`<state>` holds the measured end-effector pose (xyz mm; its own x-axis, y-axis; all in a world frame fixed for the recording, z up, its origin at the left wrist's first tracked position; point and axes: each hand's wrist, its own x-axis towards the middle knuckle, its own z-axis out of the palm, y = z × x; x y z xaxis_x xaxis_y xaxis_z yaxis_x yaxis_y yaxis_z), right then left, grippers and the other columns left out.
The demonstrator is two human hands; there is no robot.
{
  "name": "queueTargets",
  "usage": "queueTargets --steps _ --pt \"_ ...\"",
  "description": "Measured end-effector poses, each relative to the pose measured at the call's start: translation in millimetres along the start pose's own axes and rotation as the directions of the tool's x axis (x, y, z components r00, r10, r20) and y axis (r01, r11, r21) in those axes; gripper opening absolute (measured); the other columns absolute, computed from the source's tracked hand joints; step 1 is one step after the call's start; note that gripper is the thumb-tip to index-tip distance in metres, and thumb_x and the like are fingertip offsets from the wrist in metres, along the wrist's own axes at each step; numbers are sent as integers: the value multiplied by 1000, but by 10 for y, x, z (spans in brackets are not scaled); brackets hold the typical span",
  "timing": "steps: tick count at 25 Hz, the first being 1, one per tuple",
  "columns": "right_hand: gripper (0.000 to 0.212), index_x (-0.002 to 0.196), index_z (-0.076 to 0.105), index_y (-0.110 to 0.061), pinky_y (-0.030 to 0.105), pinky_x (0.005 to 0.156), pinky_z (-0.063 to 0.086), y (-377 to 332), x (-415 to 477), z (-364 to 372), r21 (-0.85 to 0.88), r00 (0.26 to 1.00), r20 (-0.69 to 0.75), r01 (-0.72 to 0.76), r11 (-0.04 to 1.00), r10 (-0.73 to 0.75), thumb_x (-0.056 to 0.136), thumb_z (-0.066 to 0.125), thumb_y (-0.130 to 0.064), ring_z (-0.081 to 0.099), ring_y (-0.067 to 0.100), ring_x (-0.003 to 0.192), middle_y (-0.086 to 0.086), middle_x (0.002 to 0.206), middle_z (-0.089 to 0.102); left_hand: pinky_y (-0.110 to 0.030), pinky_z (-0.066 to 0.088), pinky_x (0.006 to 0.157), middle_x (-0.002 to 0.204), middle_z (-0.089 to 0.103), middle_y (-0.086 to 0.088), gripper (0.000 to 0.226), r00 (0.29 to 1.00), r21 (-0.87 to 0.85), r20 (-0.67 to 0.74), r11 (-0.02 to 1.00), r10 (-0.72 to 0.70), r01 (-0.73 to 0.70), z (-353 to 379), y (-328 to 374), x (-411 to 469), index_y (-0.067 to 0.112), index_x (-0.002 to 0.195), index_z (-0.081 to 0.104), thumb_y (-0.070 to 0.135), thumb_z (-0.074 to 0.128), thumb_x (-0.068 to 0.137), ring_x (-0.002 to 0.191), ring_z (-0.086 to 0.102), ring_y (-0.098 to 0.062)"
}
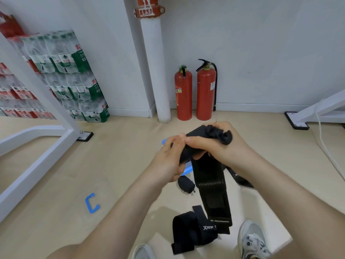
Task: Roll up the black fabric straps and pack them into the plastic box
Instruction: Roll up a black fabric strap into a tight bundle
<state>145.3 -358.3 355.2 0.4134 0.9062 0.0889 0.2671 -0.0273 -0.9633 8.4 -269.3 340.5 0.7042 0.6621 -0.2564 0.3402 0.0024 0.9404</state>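
Two hands work on one black strap (210, 176), which is held up in the air above the floor (121, 165). The main risk I see is at the top. The rolled end (225, 136) looks bunched and uneven, not a tight coil. If the grip there gets loose, the turns may open and the rolling must start again. The long tail hangs down freely, and its lower end lies on a white surface (270, 212) near a shoe (252, 238). It can twist, or catch on the loose strap (192, 230) lying there. Then the roll may come out crooked and, I think, too thick to pack well.

The right hand (211, 144) is closed around the rolled end, with the fingers curled over it. The left hand (170, 157) is also curled and pinches the same strap just below the roll. The two hands touch each other. Both forearms reach forward and meet in the middle.

One finished roll (185, 184) lies on the floor just below the hands. A blue plastic edge (187, 171) shows behind the left hand. It may be the box, but most of it is hidden.
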Motion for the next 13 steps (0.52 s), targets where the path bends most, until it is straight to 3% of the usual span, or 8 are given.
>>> queueTargets --steps 2,3,5,6,7,9,11,13 --pt "21 80 71 -2 27 58 44 -74 -14 -176 3 981 190 -51 999 50 79 79 -22 65 21 60 14 67 69 -16 36 52 68 52 9 33 991 182 75 976 110 -122 -217 25 -5 34 103 64 62 56 88 57 46 -8" --pt "26 80 71 -2 27 56 40 -94 -24 -222 18 948 309 -86 996 76 72 81 -24 61 23 60 16 69 67 -15 42 64 80 59 12 40 982 203 95 963 161 -178 -315 38 7 39 108 65 66 66 79 71 55 -3" --pt "33 77 70 -4 33 61 39 -91 -30 -238 83 862 498 -154 985 93 56 82 -25 57 31 68 23 74 63 -23 44 98 119 64 18 59 941 96 263 965 213 -245 -381 28 31 41 125 60 60 74 71 113 57 4" --pt "34 77 71 -6 37 67 41 -69 -22 -234 121 832 550 -166 979 73 51 83 -23 57 35 76 27 79 63 -33 42 107 131 62 13 63 896 13 387 971 216 -240 -347 0 43 34 132 58 54 74 74 126 53 -3" --pt "34 78 72 -8 40 72 43 -54 -13 -243 162 812 582 -171 972 46 50 83 -21 59 37 82 29 84 64 -40 42 109 133 63 4 63 863 -37 457 974 216 -224 -300 -39 56 26 133 59 52 74 77 128 55 -15" --pt "27 80 73 -10 35 74 51 -45 -11 -273 216 803 596 -169 962 7 54 77 -16 67 27 82 14 83 71 -44 49 102 123 68 -8 64 877 -84 422 973 230 -215 -254 -74 92 18 121 67 55 81 70 116 63 -27" --pt "28 83 69 -12 28 69 52 -21 -16 -294 203 820 572 -153 967 10 57 75 -18 67 15 77 1 80 70 -38 53 91 107 72 -7 48 922 -70 278 963 270 -261 -272 -43 118 20 104 73 49 84 67 100 66 -22" --pt "31 87 68 -18 26 70 51 8 -7 -285 189 856 517 -129 973 13 58 75 -21 66 11 79 -4 82 69 -29 53 79 91 72 0 31 932 8 169 946 319 -325 -277 -30 122 18 92 72 45 80 77 86 65 -11"
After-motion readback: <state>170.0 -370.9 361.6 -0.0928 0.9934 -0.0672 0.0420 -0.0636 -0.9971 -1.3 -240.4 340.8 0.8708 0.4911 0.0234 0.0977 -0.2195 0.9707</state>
